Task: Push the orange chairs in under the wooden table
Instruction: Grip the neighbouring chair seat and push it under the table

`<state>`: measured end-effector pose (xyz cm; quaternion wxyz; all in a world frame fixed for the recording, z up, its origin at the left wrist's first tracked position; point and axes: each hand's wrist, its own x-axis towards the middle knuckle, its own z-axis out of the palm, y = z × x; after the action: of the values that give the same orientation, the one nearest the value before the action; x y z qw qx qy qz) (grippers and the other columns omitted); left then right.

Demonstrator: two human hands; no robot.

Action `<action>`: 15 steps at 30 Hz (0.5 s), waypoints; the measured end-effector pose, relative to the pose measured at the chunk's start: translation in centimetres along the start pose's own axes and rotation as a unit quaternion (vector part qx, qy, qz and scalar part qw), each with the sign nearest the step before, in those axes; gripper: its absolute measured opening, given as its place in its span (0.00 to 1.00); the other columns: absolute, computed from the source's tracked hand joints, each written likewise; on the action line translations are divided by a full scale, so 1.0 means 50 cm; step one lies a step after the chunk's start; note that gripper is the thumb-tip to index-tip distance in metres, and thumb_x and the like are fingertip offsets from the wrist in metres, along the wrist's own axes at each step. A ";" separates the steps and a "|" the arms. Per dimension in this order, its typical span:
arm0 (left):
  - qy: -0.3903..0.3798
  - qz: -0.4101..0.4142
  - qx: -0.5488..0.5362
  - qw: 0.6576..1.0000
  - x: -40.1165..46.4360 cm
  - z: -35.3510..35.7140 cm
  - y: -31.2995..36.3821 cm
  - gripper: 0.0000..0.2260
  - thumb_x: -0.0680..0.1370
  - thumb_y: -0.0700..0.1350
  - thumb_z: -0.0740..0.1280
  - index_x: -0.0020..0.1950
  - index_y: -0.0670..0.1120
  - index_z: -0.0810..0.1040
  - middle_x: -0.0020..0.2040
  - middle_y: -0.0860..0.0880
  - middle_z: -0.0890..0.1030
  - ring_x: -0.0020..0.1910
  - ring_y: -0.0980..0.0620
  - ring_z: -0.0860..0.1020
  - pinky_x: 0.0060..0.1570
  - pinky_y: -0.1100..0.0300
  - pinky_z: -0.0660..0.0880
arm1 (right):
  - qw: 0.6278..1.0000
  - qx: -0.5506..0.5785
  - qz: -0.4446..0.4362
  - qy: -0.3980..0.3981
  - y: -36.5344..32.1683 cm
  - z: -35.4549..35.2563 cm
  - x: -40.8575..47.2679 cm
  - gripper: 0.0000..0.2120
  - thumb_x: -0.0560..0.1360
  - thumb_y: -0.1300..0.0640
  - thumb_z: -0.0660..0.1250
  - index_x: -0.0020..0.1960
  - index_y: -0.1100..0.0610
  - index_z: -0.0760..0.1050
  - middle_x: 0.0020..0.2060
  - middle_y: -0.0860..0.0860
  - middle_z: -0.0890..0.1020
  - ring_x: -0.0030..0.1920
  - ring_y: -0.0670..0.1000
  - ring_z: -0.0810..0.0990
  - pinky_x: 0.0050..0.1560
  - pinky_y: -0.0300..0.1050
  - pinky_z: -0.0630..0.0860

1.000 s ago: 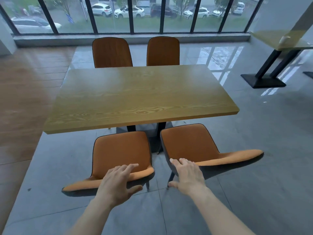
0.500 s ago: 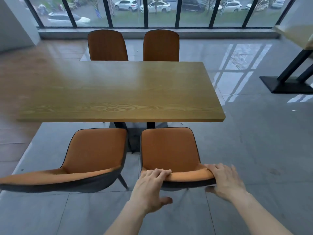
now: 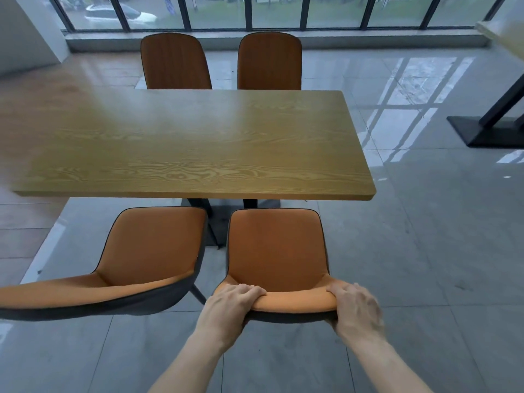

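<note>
The wooden table fills the middle of the view. Two orange chairs stand on its near side, both with their seats out from under the top. My left hand grips the left end of the backrest of the right near chair, and my right hand grips its right end. The left near chair stands beside it, turned at an angle, untouched. Two more orange chairs sit tucked in at the far side, only their backs showing.
The table's black legs show between the near chairs. Another table's black base stands at the right, with its top's corner above. A window wall runs along the back. Grey tiled floor spreads right and behind me.
My view has shifted right to face the right near chair. Both hands, earlier spread over two chairs, have come onto this chair's backrest and closed around it.
</note>
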<state>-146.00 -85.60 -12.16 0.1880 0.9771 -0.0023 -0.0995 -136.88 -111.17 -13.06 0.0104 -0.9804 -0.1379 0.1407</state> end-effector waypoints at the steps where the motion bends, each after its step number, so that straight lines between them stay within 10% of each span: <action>1: 0.002 0.002 0.002 1.000 -0.001 -0.002 0.000 0.25 0.75 0.41 0.68 0.64 0.64 0.66 0.60 0.60 0.76 0.58 0.53 0.73 0.51 0.51 0.76 | 1.000 -0.002 -0.003 -0.004 -0.001 0.000 0.002 0.25 0.62 0.53 0.80 0.58 0.45 0.80 0.48 0.48 0.84 0.48 0.53 0.78 0.49 0.50 0.77; 15: 0.017 -0.014 0.011 1.000 -0.009 0.000 0.019 0.21 0.76 0.43 0.67 0.64 0.62 0.67 0.58 0.57 0.76 0.55 0.52 0.72 0.55 0.58 0.69 | 1.000 -0.005 -0.005 -0.003 -0.005 -0.022 -0.010 0.25 0.70 0.45 0.74 0.65 0.42 0.71 0.56 0.47 0.78 0.57 0.52 0.73 0.55 0.50 0.72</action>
<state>-146.43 -86.47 -11.72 0.1763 0.9805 0.0136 -0.0859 -137.10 -111.03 -11.87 0.0055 -0.9793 -0.1431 0.1430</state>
